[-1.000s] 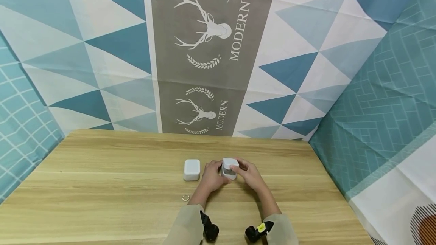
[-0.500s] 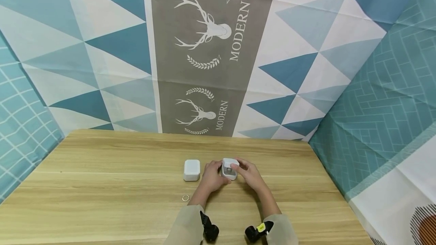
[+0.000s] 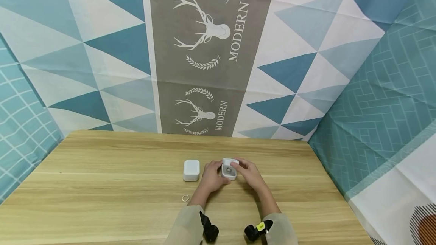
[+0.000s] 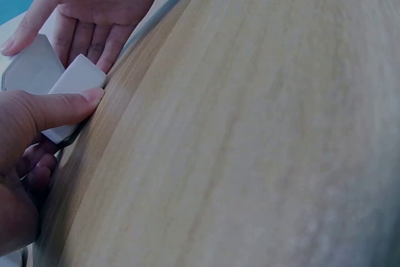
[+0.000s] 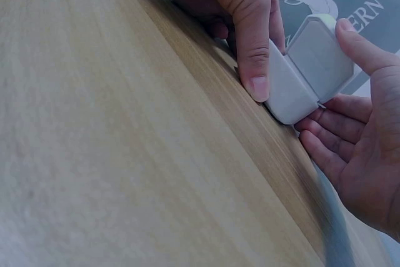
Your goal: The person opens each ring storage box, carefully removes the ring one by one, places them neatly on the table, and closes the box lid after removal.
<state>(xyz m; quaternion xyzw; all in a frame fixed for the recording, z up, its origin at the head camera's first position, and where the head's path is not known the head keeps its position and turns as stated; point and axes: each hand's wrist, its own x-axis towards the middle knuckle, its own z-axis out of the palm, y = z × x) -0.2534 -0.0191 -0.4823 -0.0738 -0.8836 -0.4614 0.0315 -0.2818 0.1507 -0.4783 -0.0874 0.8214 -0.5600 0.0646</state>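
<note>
1. I see a small white ring box (image 3: 229,168) standing on the wooden table (image 3: 102,184), right of centre and toward the near edge, with its hinged lid tipped up and back.
2. The box is matte and smooth with rounded corners; in the right wrist view its base and lid (image 5: 320,48) meet at an angle like an open wedge.
3. Inside it, the head view shows a small round metallic thing sitting in a pale insert; I cannot make out finer detail.
4. My left hand (image 3: 212,177) grips the base from the left: its thumb (image 5: 253,60) presses flat on the near side wall, and the other fingers curl round the far side.
5. My right hand (image 3: 248,173) holds the lid: the thumb tip rests on the lid's top edge, while the fingers (image 5: 325,148) lie loosely spread, cupped just beside and under the box.
6. A second white box (image 3: 191,170), closed, a rounded cube, sits just left of the left hand, apart from it.
7. A thin metal ring (image 3: 185,198) lies flat on the table nearer to me, left of the left wrist.
8. The tabletop has a light, straight grain and a dull sheen.
9. Behind the table hangs cloth printed with blue and white triangles and a grey deer band.
</note>
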